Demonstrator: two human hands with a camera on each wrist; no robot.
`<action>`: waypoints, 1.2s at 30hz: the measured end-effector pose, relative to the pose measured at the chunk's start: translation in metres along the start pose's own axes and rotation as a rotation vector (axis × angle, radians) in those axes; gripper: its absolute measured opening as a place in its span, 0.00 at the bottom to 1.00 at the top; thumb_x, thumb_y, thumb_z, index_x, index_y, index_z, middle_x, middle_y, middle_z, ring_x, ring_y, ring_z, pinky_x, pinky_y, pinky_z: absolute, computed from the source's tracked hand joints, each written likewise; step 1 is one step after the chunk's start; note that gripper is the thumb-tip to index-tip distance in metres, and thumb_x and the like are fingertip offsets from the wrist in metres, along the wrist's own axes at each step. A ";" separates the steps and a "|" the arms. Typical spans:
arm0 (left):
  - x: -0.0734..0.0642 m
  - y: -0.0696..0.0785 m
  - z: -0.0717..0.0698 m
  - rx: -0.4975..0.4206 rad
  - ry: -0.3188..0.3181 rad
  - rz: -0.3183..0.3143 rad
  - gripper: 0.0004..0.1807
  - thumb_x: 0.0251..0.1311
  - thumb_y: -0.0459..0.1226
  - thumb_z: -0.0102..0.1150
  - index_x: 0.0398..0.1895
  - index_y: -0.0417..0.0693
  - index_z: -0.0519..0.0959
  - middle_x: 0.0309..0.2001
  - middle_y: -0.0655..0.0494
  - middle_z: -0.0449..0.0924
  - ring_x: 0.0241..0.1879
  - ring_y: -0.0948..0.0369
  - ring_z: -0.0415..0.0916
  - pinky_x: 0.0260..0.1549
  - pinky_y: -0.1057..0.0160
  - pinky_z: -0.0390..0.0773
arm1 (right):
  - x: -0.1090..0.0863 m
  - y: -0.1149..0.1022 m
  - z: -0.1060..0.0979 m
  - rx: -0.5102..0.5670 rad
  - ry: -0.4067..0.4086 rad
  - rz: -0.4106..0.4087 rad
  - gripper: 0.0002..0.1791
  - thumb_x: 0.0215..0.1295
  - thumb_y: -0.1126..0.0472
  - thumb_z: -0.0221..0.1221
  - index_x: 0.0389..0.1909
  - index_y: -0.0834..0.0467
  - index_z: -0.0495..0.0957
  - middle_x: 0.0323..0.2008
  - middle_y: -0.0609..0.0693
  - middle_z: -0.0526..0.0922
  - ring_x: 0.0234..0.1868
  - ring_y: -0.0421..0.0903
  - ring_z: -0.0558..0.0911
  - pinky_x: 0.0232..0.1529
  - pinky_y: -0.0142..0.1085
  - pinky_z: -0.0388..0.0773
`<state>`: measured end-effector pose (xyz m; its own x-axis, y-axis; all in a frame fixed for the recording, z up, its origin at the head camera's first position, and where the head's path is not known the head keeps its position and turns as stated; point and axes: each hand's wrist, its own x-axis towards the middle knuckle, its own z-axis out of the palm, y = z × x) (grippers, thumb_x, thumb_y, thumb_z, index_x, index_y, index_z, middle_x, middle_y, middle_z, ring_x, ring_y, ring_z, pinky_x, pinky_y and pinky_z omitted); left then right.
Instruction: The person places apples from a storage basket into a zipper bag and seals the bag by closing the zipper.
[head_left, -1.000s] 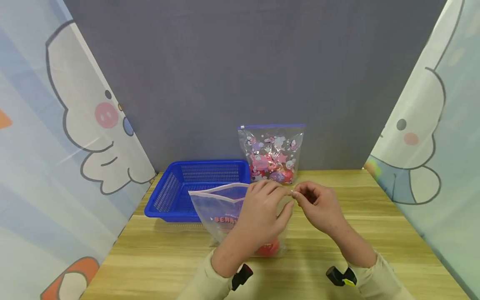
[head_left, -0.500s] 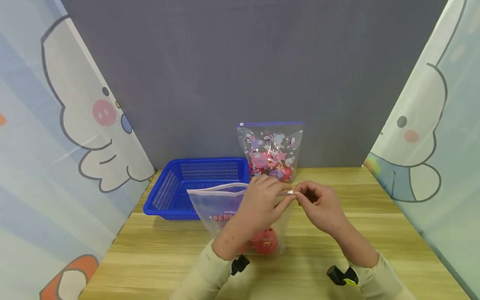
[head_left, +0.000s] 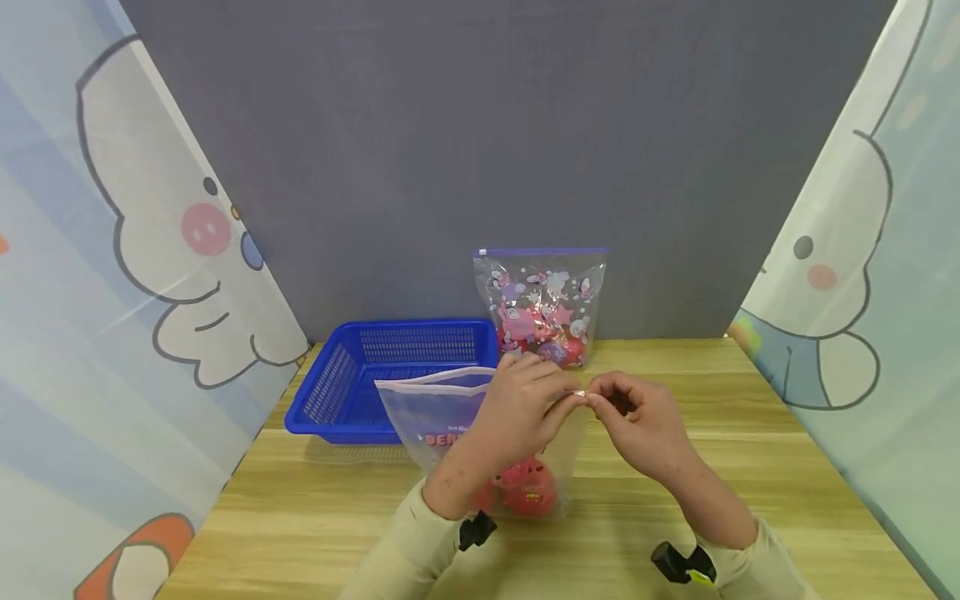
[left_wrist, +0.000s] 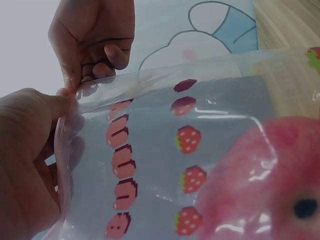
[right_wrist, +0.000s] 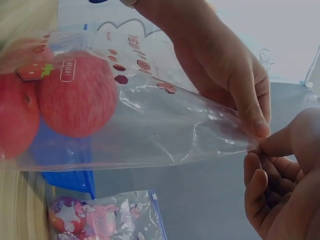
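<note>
A clear zip bag [head_left: 427,412] with a pink rim and strawberry print stands on the table, its mouth gaping at the left. Red apples [right_wrist: 77,95] lie in its bottom. My left hand [head_left: 517,408] reaches across the bag and pinches the rim near the right corner, by a small white slider [head_left: 579,393]. My right hand [head_left: 645,429] pinches that same corner between thumb and index finger, fingertips nearly touching the left hand's. In the left wrist view, the bag wall [left_wrist: 165,160] spreads out below both hands. The left hand hides part of the bag in the head view.
Behind the bag at the left sits a blue plastic basket [head_left: 303,417]. A second zip bag [head_left: 540,304], with a purple top and red and pink contents, stands against the grey back wall [head_left: 525,125]. Cartoon-printed curtains [head_left: 817,250] flank the wooden table [head_left: 750,433].
My left thumb has risen to the rim beside the slider and now pinches it with the fingers. The right hand keeps its pinch, slightly lower. More of the apples shows.
</note>
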<state>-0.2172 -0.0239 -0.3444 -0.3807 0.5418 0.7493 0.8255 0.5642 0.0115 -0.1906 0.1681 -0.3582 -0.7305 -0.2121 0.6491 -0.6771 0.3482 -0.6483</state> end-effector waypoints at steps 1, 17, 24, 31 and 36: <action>0.000 0.000 -0.001 0.005 0.000 0.002 0.10 0.64 0.47 0.61 0.35 0.54 0.86 0.34 0.66 0.83 0.37 0.67 0.74 0.39 0.65 0.65 | 0.000 0.000 0.000 0.000 0.002 -0.007 0.08 0.63 0.73 0.61 0.32 0.56 0.81 0.22 0.44 0.75 0.17 0.40 0.69 0.16 0.31 0.67; -0.015 -0.010 -0.013 0.032 0.027 -0.014 0.06 0.62 0.45 0.64 0.31 0.56 0.86 0.31 0.68 0.83 0.34 0.68 0.75 0.37 0.64 0.65 | -0.006 0.002 -0.002 -0.049 0.024 0.022 0.07 0.62 0.72 0.62 0.31 0.57 0.80 0.21 0.43 0.75 0.17 0.40 0.69 0.15 0.30 0.66; -0.023 -0.014 -0.018 0.021 0.018 -0.041 0.06 0.62 0.45 0.64 0.31 0.56 0.86 0.32 0.67 0.83 0.36 0.67 0.75 0.36 0.62 0.65 | -0.008 0.004 -0.003 -0.048 0.037 0.017 0.10 0.62 0.74 0.62 0.29 0.55 0.79 0.20 0.43 0.74 0.16 0.39 0.68 0.15 0.31 0.64; -0.028 -0.019 -0.025 0.027 0.009 -0.071 0.06 0.62 0.45 0.64 0.31 0.56 0.87 0.32 0.67 0.83 0.37 0.66 0.75 0.38 0.61 0.66 | -0.008 0.006 -0.005 -0.051 0.033 0.017 0.10 0.62 0.74 0.61 0.30 0.54 0.79 0.21 0.43 0.73 0.17 0.38 0.67 0.16 0.31 0.64; -0.031 -0.024 -0.031 0.032 0.014 -0.090 0.05 0.61 0.44 0.66 0.32 0.56 0.87 0.33 0.66 0.84 0.36 0.66 0.75 0.39 0.60 0.66 | -0.008 0.007 -0.007 -0.059 0.031 0.019 0.10 0.62 0.74 0.61 0.30 0.55 0.79 0.21 0.42 0.73 0.17 0.38 0.67 0.16 0.31 0.64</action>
<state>-0.2119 -0.0738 -0.3474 -0.4464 0.4793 0.7556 0.7746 0.6297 0.0582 -0.1889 0.1782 -0.3651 -0.7397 -0.1772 0.6492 -0.6560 0.4050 -0.6369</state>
